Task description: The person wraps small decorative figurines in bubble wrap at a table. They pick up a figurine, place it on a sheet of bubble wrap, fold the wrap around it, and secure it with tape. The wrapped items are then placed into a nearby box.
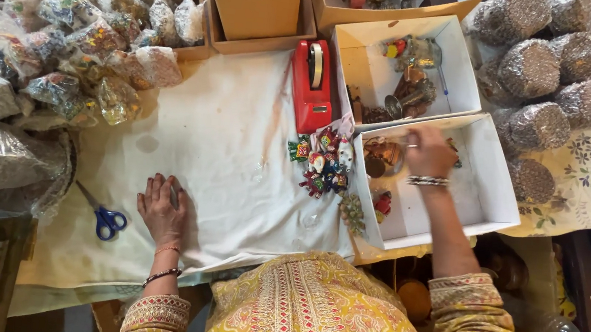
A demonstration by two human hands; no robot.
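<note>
My right hand point(427, 152) reaches into a white cardboard box point(486, 197), its fingers closed over small brass pieces point(381, 155) at the box's far left corner; what it grips is hidden. My left hand point(161, 207) lies flat, fingers together, on the white cloth point(224, 144), holding nothing. A small heap of colourful painted trinkets point(323, 160) sits on the cloth between the hands, against the box's left wall. A red ornament point(383, 201) lies inside the box near its left wall.
A red tape dispenser point(311, 84) stands beyond the trinkets. Blue-handled scissors point(105, 218) lie left of my left hand. Plastic-wrapped packets point(68, 32) pile at the far left, silvery wrapped bundles point(539, 74) at the right. A second white box point(371, 71) holds metal items.
</note>
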